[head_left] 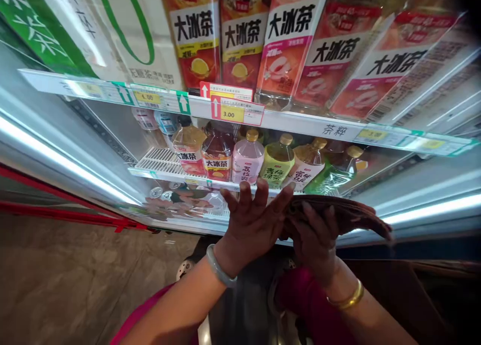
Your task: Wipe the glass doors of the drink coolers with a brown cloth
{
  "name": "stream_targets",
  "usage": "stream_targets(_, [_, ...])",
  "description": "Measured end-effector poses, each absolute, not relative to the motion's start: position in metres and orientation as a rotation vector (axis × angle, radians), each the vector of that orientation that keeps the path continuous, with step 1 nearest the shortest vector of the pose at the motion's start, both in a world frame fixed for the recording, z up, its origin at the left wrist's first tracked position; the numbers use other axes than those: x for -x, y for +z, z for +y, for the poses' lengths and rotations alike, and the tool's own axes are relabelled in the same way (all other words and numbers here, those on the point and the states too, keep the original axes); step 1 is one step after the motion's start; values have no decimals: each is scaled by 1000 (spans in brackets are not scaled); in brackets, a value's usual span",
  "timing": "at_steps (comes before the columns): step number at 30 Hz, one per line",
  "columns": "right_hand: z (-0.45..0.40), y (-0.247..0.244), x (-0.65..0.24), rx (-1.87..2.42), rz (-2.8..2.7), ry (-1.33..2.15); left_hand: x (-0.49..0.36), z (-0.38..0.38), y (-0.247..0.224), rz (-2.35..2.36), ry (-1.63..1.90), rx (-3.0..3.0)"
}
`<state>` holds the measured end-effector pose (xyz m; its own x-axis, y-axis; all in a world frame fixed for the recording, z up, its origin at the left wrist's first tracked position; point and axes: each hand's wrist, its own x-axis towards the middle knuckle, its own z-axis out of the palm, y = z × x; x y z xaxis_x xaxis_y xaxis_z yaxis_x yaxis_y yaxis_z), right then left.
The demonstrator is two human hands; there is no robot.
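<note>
In the head view, my right hand (316, 242) grips a dark brown cloth (347, 216), which hangs out to the right with a ragged, pointed end. My left hand (251, 226) is beside it, palm turned away and fingers spread; its thumb side overlaps the cloth's left end, and I cannot tell whether they touch. Just beyond my fingers, drink bottles line the middle shelf: a pink bottle (248, 158), a green-labelled bottle (278, 160) and a dark tea bottle (217, 157), among others. My left fingertips appear in front of that shelf's edge (176, 177).
Large iced tea bottles (240, 39) fill the upper shelf, behind a price-tag rail (285, 115). Bright light strips (432, 207) run along both cooler sides. A red edge (75, 216) borders the tiled floor (75, 275) at left. Below my hands is a dark surface (244, 310).
</note>
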<state>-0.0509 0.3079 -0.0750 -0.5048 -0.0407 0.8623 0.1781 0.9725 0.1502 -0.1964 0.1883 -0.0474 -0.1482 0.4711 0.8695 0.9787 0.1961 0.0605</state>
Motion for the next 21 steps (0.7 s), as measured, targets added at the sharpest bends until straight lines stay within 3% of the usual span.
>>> stream_targets(7, [349,-85,5,280,-1902,-448,192,197,-51,-1761,-834,1304])
stream_targets(11, [328,-100,15,416,-1933,-287,179,204,-51,-1748,-886,1353])
stream_targets(18, [345,-62,6,335,-1953,-277,127,240,-60,-1818,-962,1381])
stream_targets(21, [361,-73,-17,490,-1893,-258,95,267,-69,-1756,-949,1404])
